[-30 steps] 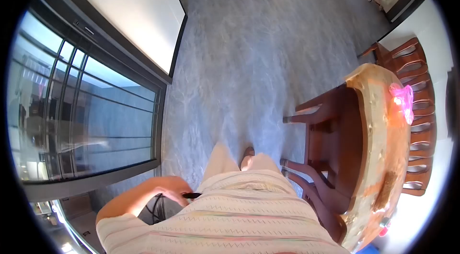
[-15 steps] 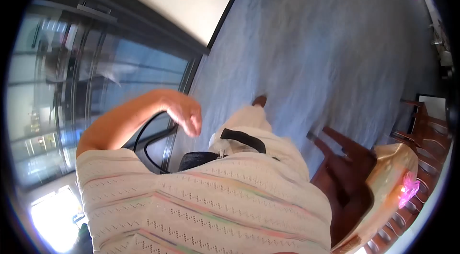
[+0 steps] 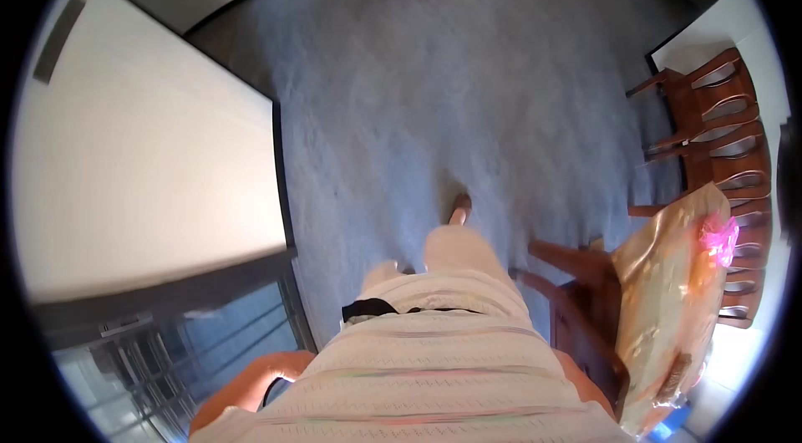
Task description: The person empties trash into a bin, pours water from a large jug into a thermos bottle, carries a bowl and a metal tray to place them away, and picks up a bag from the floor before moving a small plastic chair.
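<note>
At the lower left, my left arm (image 3: 246, 384) hangs bent beside the striped knit top (image 3: 434, 359). Its hand end goes behind the top, so the fingers do not show. A thin dark strap or cord (image 3: 271, 393) runs close to that arm. Only a strip of my right arm (image 3: 585, 380) appears on the other side, and its hand is hidden. A black item, perhaps part of a bag (image 3: 368, 308), lies at the waist. One brown shoe (image 3: 460, 207) is forward on the floor.
A dark glass-fronted cabinet (image 3: 225, 309) and a white panel (image 3: 159, 175) stand left. On the right is a table (image 3: 660, 309) with a shiny cover and a pink item (image 3: 719, 240). Wooden chairs (image 3: 718, 125) line the wall beyond. Grey-blue floor (image 3: 459, 84) stretches ahead.
My view has moved forward past the glass cabinet and turned. My left hand, earlier raised with curled fingers, has dropped back beside my body. My right arm has come into sight.
</note>
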A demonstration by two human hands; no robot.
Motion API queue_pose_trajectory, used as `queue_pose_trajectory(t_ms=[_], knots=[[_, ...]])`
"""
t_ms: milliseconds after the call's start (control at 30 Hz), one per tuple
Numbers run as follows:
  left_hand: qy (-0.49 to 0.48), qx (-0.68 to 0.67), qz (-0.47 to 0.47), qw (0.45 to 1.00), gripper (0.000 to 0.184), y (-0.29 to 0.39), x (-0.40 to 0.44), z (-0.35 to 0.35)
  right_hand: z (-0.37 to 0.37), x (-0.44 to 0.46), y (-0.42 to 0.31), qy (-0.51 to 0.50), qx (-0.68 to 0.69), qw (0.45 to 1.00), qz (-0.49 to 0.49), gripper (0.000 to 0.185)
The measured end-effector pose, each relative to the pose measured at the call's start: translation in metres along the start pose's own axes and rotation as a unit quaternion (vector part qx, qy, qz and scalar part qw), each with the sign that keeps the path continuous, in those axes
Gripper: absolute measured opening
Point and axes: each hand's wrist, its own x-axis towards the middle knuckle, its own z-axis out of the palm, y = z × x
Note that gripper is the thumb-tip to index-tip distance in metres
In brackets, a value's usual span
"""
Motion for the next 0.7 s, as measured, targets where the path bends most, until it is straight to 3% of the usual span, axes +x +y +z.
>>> queue_pose_trajectory(t_ms=[100, 200, 467, 700], knots=[[0.018, 0.039, -0.113, 0.993, 0.043, 0.132, -0.006, -0.108, -0.053, -0.010, -0.026, 0.011, 0.020, 1.000, -0.010, 0.043], [0.039, 0.057, -0.100, 0.993, 0.042, 0.162, 0.023, -0.149, -0.112, -0.020, -0.052, 0.021, 0.031, 0.999, -0.011, 0.042], [0.058, 0.052, -0.085, 0.993, 0.038, 0.189, 0.061, -0.226, -0.211, -0.025, -0.112, -0.013, 0.043, 0.999, 0.027, 0.040], [0.073, 0.077, -0.064, 0.992, 0.034, 0.164, 0.067, -0.347, -0.323, -0.020, -0.265, 0.046, 0.010, 0.998, -0.033, 0.032]])
